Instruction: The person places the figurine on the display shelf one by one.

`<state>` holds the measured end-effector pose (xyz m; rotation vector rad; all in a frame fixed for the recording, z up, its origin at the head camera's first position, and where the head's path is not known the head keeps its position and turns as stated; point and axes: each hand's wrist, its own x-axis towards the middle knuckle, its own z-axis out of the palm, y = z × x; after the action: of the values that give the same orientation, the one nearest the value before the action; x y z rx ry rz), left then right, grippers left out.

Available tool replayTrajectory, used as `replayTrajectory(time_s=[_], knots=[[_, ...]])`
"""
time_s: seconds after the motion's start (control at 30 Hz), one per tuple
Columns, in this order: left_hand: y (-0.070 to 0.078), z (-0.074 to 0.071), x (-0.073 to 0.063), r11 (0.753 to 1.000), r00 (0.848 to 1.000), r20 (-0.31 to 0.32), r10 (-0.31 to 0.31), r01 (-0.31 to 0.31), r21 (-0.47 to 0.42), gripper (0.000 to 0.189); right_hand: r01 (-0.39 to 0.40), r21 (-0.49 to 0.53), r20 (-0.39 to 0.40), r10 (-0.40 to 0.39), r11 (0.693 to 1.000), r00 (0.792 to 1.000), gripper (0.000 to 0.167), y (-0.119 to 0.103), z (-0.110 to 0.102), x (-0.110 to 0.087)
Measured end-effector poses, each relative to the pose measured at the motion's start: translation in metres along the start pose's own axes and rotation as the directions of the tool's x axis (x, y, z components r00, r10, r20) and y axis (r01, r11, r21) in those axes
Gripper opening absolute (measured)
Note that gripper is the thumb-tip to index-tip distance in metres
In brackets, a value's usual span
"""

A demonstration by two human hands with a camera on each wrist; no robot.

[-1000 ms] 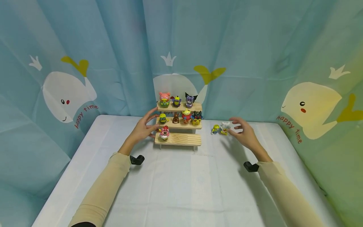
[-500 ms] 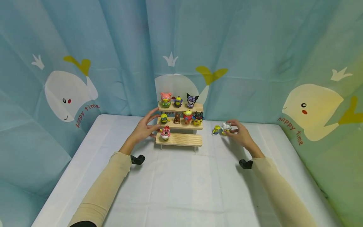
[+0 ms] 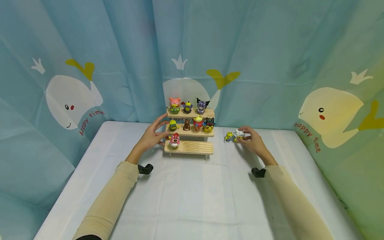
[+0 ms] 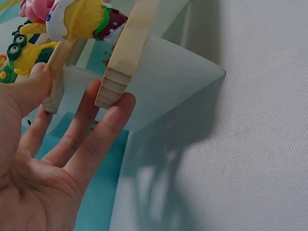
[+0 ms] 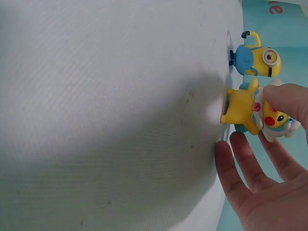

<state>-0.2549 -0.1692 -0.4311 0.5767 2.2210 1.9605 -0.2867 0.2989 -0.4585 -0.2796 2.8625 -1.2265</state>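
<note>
My left hand (image 3: 152, 136) grips the left end of a three-tier wooden display stand (image 3: 195, 147). In the left wrist view the thumb lies against the middle board, and fingertips touch the end of the lowest board (image 4: 118, 72). A pink bear figurine (image 3: 174, 141) stands on that board, close to the thumb. At the right, my right hand (image 3: 253, 141) holds a yellow figurine with a white hood (image 5: 243, 108), thumb on the hood and fingers on its other side. Beside it stands a yellow one-eyed minion figurine (image 5: 255, 60) in blue.
Several figurines fill the upper tiers, among them a pink one (image 3: 175, 105), a black-eared one (image 3: 202, 106) and a brown one (image 3: 186, 125). A blue curtain (image 3: 258, 66) with whales hangs behind the white-covered table (image 3: 192, 200).
My right hand has moved left onto the white-hooded figurine and closed its thumb and fingers on it. The left hand stays on the stand.
</note>
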Motion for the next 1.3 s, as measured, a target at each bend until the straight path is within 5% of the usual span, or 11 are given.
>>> replayTrajectory(time_s=[0.33, 0.77, 1.3], knots=[[0.002, 0.0, -0.001, 1.0, 1.0, -0.002, 0.0, 0.0, 0.0, 0.077, 0.008, -0.008, -0.002, -0.008, 1.0, 1.0, 0.046, 0.001, 0.0, 0.001], [-0.028, -0.006, 0.01, 1.0, 1.0, -0.011, 0.014, -0.014, 0.007, 0.079, 0.011, -0.014, -0.015, -0.012, 1.0, 1.0, 0.045, 0.0, 0.0, 0.0], [-0.026, -0.005, 0.008, 0.999, 0.999, -0.008, 0.032, -0.032, 0.023, 0.078, 0.103, -0.083, 0.037, -0.1, 0.991, 0.994, 0.044, -0.004, -0.012, -0.001]])
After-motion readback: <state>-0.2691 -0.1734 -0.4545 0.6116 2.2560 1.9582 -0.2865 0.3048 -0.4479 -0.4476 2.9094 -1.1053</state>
